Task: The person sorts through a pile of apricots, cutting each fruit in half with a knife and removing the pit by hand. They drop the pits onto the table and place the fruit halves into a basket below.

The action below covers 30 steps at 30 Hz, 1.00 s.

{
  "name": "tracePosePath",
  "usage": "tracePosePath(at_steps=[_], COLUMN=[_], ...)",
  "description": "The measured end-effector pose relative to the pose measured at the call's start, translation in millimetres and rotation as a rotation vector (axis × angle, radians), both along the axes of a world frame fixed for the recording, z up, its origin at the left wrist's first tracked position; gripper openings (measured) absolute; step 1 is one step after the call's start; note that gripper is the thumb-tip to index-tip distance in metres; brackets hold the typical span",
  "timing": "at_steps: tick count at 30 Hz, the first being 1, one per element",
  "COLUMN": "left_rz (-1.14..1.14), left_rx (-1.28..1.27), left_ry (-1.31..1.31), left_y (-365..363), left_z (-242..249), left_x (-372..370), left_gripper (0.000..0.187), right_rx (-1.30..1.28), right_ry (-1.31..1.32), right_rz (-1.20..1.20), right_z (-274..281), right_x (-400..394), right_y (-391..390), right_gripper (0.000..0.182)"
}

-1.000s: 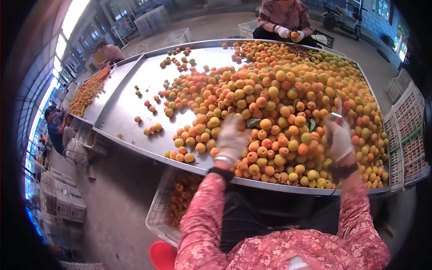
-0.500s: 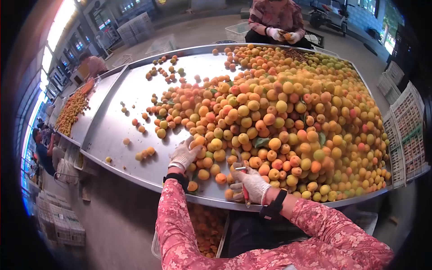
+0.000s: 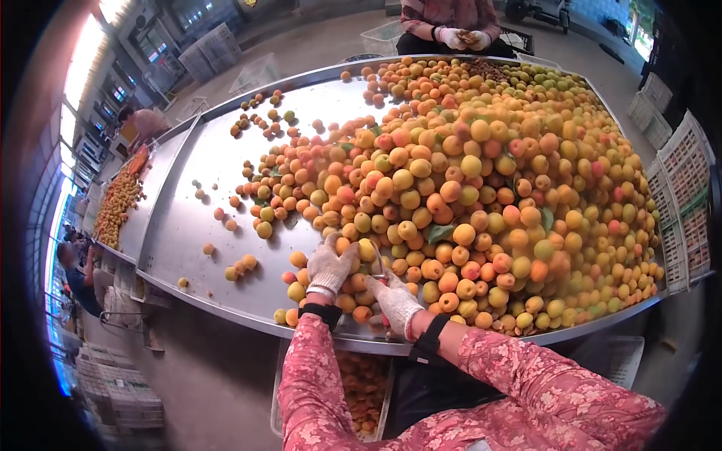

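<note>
A big heap of orange and yellow apricots [image 3: 481, 188] covers much of the metal table [image 3: 188, 263]. My left hand [image 3: 332, 267], in a white knit glove, has its fingers curled against apricots at the heap's near edge; a yellow apricot [image 3: 366, 250] is at its fingertips. Just right of it, my right hand [image 3: 394, 301], also gloved, is closed on a tool with a curved metal end [image 3: 377, 259] and a red handle, mostly hidden by the palm. Several apricots [image 3: 296, 278] lie left of my left wrist.
Below the table's near edge stands a crate of apricot pieces [image 3: 362, 387]. Stacked white crates [image 3: 681, 199] stand at the right. Across the table sits a person with gloved hands [image 3: 464, 39]. A second table of fruit [image 3: 120, 199] adjoins at the left.
My right hand has moved up from the table edge toward my left hand, with the tool. My left hand has shifted slightly right. Several apricots now lie left of my left wrist. The view has shifted.
</note>
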<state>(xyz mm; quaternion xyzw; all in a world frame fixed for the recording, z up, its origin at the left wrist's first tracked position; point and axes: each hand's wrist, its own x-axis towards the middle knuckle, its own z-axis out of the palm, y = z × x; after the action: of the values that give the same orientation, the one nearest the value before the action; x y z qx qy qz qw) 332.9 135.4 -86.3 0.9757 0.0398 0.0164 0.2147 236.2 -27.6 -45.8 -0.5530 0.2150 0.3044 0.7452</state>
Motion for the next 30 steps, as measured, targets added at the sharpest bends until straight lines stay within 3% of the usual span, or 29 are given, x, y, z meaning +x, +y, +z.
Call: tracePosePath(at_steps=[2,4,6,8,10,16,19,22,24,26,28,30], left_rz=[-0.033,-0.005,-0.041,-0.062,-0.036,0.105,0.12,0.054,0.021,-0.102,-0.284,-0.433], left_rx=[-0.091,-0.483,-0.329,-0.557,-0.581,-0.484,-0.675,-0.607,-0.672,-0.834,-0.968,-1.006], left_ry=[0.054,0.275,0.17,0.133,0.112,0.119,-0.009,-0.006,-0.064,-0.064,0.039,-0.12], left_y=[0,-7,-24,-22,-25,-65,-92,-130,-172,-210,-233,-239], left_z=[4,5,8,0,0,2,20,26,32,51,77,78], left_x=[4,3,-17,-20,-25,-40,-62,-68,-72,-71,-71,-58], left_gripper=[0.062,0.065,0.065,0.062,0.056,0.032,0.031,0.038,0.04,0.046,0.051,0.041], right_rx=[0.012,-0.052,0.119,0.156,0.351,0.501,0.511,0.409,0.172,0.013,0.072,-0.293], right_ry=[0.04,-0.057,-0.058,0.024,0.021,0.001,-0.039,-0.177,-0.397,-0.625,-0.408,-0.561], right_rz=[0.01,-0.009,-0.132,-0.186,-0.272,-0.416,-0.423,-0.45,-0.511,-0.509,-0.7,-0.728], right_z=[8,-15,-28,-32,-36,-31,-11,-8,-33,11,77,92], right_x=[2,5,2,0,0,-12,-25,-31,-21,-22,-30,-25], right_y=[-5,-2,6,10,6,-11,-33,-70,-110,-154,-181,-216], right_gripper=[0.052,0.049,0.045,0.036,0.033,0.031,0.034,0.034,0.04,0.045,0.046,0.043])
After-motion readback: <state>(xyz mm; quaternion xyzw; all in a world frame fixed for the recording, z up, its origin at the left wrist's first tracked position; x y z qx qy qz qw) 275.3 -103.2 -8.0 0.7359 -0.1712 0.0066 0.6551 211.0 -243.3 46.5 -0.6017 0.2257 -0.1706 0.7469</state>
